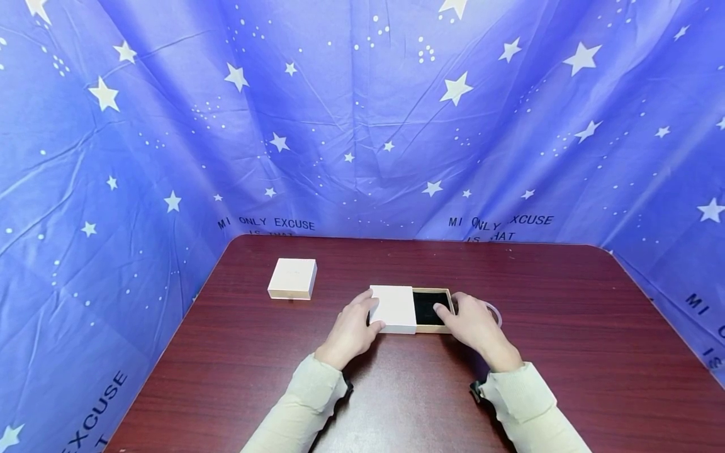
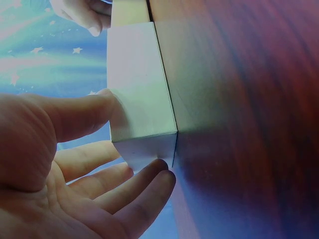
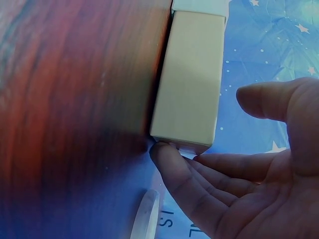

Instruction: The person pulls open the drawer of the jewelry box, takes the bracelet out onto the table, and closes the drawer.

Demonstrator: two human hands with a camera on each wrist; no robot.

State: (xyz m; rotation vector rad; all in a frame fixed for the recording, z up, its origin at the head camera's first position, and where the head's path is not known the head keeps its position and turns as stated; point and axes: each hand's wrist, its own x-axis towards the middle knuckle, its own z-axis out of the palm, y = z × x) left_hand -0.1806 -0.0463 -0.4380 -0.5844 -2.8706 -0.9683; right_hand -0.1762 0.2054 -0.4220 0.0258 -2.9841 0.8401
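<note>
Now, you have the white sleeve point(image 1: 392, 309) between your hands, flat on the table point(image 1: 538, 296), with its tan drawer point(image 1: 433, 329) standing partly out toward 3 o'clock and showing a black lining point(image 1: 426, 307). Your left hand point(image 1: 352, 324) is half closed at the sleeve's 9 o'clock end, holding it with thumb on the near upper edge and fingers around the end. Your right hand point(image 1: 472, 321) is rather widely open: fingers touch the drawer's 3 o'clock end, while the thumb is above the lining. A second white box point(image 1: 291, 277) sits apart at 10 o'clock. A pale ring point(image 3: 145, 214), partly hidden by the right hand, lies just beside it at 3 o'clock.
</note>
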